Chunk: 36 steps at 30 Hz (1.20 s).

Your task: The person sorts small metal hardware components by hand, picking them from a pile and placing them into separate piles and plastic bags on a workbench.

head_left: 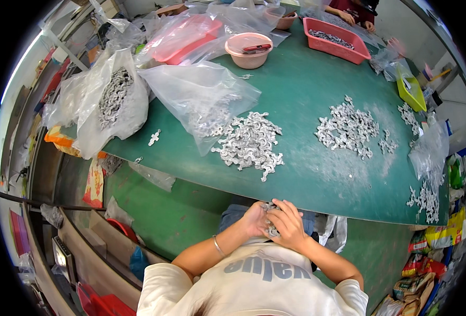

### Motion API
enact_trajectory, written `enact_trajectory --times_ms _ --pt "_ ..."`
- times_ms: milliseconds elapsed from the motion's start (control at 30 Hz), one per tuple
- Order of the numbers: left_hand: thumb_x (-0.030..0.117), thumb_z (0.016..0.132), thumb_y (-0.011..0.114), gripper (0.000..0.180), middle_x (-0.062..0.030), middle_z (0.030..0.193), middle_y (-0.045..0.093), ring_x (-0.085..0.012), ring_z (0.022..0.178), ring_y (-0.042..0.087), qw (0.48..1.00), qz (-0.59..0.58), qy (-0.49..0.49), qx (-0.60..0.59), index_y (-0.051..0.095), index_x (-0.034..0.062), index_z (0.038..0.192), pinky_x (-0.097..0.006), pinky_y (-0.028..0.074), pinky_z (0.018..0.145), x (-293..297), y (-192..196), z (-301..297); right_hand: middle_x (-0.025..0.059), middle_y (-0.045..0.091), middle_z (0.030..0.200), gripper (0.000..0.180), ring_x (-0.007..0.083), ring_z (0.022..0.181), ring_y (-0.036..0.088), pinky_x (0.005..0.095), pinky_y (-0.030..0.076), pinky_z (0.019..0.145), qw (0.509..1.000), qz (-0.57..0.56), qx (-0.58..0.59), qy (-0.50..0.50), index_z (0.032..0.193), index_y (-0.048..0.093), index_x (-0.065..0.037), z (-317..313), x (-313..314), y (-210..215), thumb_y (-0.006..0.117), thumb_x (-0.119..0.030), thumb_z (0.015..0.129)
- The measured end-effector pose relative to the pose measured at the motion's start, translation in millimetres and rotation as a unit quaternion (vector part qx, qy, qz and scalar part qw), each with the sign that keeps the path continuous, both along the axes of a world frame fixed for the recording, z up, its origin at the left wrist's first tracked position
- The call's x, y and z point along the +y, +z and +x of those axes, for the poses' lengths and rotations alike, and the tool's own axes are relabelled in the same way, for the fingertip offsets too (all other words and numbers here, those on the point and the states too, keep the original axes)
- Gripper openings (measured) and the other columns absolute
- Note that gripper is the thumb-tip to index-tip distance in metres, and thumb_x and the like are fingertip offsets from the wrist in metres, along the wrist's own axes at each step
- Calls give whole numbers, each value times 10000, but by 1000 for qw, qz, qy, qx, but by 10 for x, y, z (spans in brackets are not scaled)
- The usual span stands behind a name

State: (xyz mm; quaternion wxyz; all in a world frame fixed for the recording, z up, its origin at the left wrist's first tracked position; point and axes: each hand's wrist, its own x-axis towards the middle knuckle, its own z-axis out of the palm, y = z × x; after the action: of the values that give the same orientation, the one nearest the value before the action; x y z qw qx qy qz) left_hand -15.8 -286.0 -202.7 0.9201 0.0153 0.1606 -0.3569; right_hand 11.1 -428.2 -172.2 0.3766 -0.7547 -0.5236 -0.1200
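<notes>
Close to my body, just off the table's near edge, my left hand [254,219] and my right hand [289,223] meet around a small grey metal casting [272,230]. Fingers of both hands are curled on it and cover much of its shape. Beyond them on the green table [296,184] lies a heap of similar grey metal castings [251,142], part of it spilling from a clear plastic bag [198,95]. A second pile of castings [348,128] rests to the right, with grey dust around it.
A full clear bag [114,100] stands at the left edge. Toward the back are a pink bowl [248,58] with a red-handled tool and a pink tray [343,50] of parts. Another person's hands [356,21] work at the far side. More castings [426,203] lie at right.
</notes>
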Motion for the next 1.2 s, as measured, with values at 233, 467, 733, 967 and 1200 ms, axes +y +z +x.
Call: enact_trajectory --times_ms 233,467,733,967,1200 --pt "291 905 339 487 -241 1333 402 -315 1231 413 998 -6 9 -68 438 -58 1230 -399 323 1043 -27 -159 -165 111 571 1045 467 310 1018 537 474 385 906 999 -15 -8 27 980 631 -42 -122 -6 -44 746 -247 577" --pt "299 916 387 378 -140 1195 538 -234 1077 540 992 32 123 -4 511 49 1171 -375 441 930 -10 131 -543 116 519 1081 595 332 1064 470 471 376 855 991 -71 76 90 1018 605 -40 -216 182 288 783 -312 520" --pt "285 891 430 332 -158 1114 565 -261 1054 537 961 12 262 91 551 41 1082 -414 427 921 133 273 -783 130 512 1105 627 345 1096 473 465 357 903 966 -132 124 184 1008 595 -54 -241 545 541 813 -321 484" --pt "268 846 436 272 -91 961 605 -230 896 588 914 -23 396 82 584 81 976 -376 497 783 400 6 -864 168 494 1133 598 360 1132 446 513 326 940 975 -92 63 190 1046 586 -33 -307 850 539 782 -295 546" --pt "213 702 505 278 -90 870 596 -249 927 535 830 -8 556 47 606 76 921 -328 448 688 1410 776 -903 167 529 1067 335 343 936 527 429 418 807 987 -4 86 139 973 608 -11 -217 955 576 721 -74 664"
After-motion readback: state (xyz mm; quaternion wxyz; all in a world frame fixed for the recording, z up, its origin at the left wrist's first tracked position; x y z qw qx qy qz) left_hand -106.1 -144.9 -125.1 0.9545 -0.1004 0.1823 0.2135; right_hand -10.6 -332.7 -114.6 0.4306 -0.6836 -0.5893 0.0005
